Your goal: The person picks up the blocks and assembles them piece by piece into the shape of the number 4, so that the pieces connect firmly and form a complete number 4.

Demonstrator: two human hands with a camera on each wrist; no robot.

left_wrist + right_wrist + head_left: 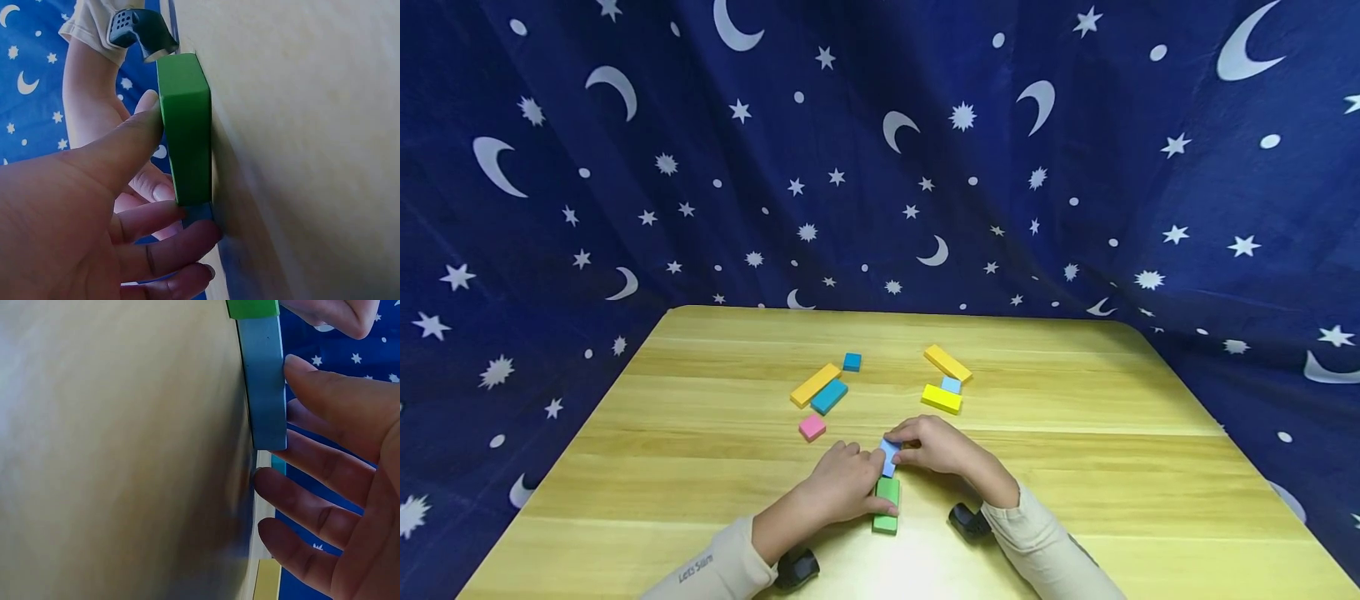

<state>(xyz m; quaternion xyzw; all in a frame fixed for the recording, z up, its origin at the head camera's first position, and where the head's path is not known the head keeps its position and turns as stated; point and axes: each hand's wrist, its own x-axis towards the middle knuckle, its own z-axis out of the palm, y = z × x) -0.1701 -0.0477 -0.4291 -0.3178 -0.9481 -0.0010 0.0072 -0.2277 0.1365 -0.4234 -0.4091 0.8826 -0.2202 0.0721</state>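
Nearest, a black device at the left wrist (797,570) and a black device at the right wrist (968,524) are carried low over the desk (700,475); if either forearm were lowered or swung inward, the blocks might be knocked by one of them. Between the forearms a green block (887,493) is laid flat, pointing away from the person. It is held by the left hand (844,483), with the thumb across its top and the fingers drawn in toward its far end. Just beyond, a light blue block (889,458) is set end to end with it and is held between the thumb and fingers of the right hand (938,446). Should the two be pressed unevenly, their meeting ends could be slid out of line; a fingertip could also be trapped there.

Farther out, room is limited by a pink block (812,428) on the left and a yellow block (942,398) on the right, with a small light blue block (951,385) behind the latter. Between these groups a bare lane is left, leading to the desk's back edge, where a star-patterned curtain (850,158) is hung. Wide margins are left at both sides.
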